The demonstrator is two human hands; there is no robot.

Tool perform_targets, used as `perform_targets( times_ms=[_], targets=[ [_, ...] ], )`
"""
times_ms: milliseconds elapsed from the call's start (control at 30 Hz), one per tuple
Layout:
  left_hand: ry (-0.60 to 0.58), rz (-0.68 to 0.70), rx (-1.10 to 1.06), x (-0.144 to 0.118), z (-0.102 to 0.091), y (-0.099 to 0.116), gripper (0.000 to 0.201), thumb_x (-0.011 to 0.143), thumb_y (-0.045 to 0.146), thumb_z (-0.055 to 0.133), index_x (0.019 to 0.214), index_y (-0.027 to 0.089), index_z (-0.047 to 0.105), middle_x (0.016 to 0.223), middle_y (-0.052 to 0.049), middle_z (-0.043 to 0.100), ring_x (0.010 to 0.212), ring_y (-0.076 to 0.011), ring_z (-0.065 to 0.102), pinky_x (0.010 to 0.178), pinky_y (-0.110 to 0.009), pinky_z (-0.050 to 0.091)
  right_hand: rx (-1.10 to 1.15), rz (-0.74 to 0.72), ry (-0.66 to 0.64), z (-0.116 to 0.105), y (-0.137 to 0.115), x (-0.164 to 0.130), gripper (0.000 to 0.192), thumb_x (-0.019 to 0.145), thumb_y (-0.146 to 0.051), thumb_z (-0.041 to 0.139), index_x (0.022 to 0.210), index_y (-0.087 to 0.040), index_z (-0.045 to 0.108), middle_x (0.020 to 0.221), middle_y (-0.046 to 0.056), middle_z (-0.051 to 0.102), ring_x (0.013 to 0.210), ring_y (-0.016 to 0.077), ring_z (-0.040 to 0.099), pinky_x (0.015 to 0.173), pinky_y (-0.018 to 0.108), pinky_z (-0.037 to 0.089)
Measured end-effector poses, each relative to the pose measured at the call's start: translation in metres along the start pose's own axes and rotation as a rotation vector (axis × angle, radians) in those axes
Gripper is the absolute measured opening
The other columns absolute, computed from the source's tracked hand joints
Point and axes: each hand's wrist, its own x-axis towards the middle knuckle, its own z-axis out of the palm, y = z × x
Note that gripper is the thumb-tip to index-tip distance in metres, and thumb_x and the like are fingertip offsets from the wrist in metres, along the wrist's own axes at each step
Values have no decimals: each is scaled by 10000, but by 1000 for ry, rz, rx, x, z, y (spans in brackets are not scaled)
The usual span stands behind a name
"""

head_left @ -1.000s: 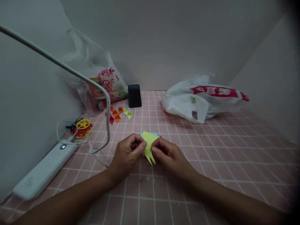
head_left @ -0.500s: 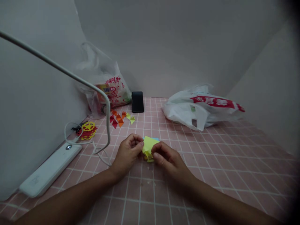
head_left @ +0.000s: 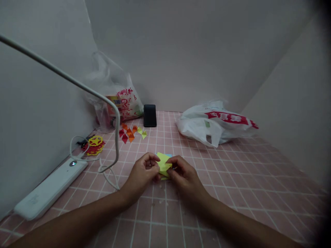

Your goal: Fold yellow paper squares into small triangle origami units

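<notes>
A partly folded sheet of yellow paper (head_left: pixel 163 163) is held up between my two hands, above the middle of the table. My left hand (head_left: pixel 146 168) pinches its left side between thumb and fingers. On the right edge, the thumb and fingertips of my right hand (head_left: pixel 182 172) are closed on a folded flap. Behind and beneath the sheet, the edge of a light blue paper (head_left: pixel 168 155) shows, with more yellow paper below; the rest is hidden by my hands and the sheet.
Several small folded paper pieces (head_left: pixel 131 137) in red, orange and yellow lie beyond my left hand. A phone (head_left: pixel 150 116) and two plastic bags stand at the back. A white power bank (head_left: pixel 51 187), cable (head_left: pixel 117 137) and yellow-red cutouts (head_left: pixel 95 141) are on the left.
My right fingers have closed on the sheet's right edge, and its lower flap now lies folded up toward the right. The whole view has shifted slightly.
</notes>
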Motion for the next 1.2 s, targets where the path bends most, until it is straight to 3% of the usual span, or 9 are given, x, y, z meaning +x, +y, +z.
perform_targets(
  times_ms=[133, 267, 367, 433, 533, 633, 800, 1200],
  targets=[
    [-80, -82, -90, -2, 1, -3, 249, 678, 214, 666, 883, 172, 529, 595, 73, 563, 444, -75, 547, 490, -203, 430, 234, 93, -42, 0, 4, 3, 76, 856, -227, 533, 925, -208, 559, 825, 10, 560, 731, 161, 534, 659, 299, 424],
    [-116, -218, -209, -6, 2, -2, 333, 684, 195, 723, 948, 186, 522, 648, 63, 593, 466, -71, 567, 507, -196, 444, 400, 147, -20, 2, 5, 5, 193, 834, -262, 581, 1015, -238, 518, 910, 7, 555, 707, 145, 548, 618, 281, 439],
    [-116, -298, -334, -6, 2, -1, 325, 698, 174, 744, 949, 172, 538, 709, 42, 609, 506, -54, 565, 546, -194, 481, 277, 105, 65, 0, 3, 5, 243, 837, -249, 586, 1067, -246, 510, 955, 16, 550, 702, 140, 535, 620, 285, 447],
    [-103, -325, -381, -6, 1, -1, 291, 707, 159, 743, 931, 158, 556, 723, 32, 610, 527, -49, 559, 561, -192, 496, 110, 28, 109, -3, 0, 5, 173, 844, -215, 572, 1013, -229, 538, 931, 24, 550, 729, 152, 531, 643, 296, 444],
    [-91, -342, -409, -5, 0, -1, 276, 703, 141, 749, 916, 158, 574, 711, 31, 609, 532, -53, 557, 564, -196, 506, -100, -134, 97, -7, -4, 5, 76, 834, -141, 558, 866, -210, 566, 930, 40, 548, 825, 180, 534, 703, 318, 435],
    [-92, -354, -423, -4, 0, -2, 275, 690, 143, 763, 892, 172, 578, 684, 37, 608, 522, -59, 557, 562, -201, 505, -170, -193, 67, -7, -7, 6, 141, 804, -72, 559, 838, -209, 563, 913, 35, 540, 859, 187, 523, 738, 324, 422],
    [-108, -330, -359, -4, 0, -4, 258, 701, 227, 773, 847, 170, 568, 657, 33, 608, 503, -66, 548, 561, -216, 507, -159, -186, 27, -5, -6, 5, 155, 801, -59, 563, 835, -210, 562, 886, 23, 537, 857, 183, 524, 751, 322, 412],
    [-106, -125, -48, 1, -1, -8, 288, 777, 412, 681, 780, 150, 560, 635, 37, 565, 530, -76, 527, 545, -201, 435, -70, -97, 1, -2, -10, 3, 106, 837, -123, 571, 758, -191, 590, 800, 15, 564, 771, 168, 545, 693, 297, 419]
  ],
)
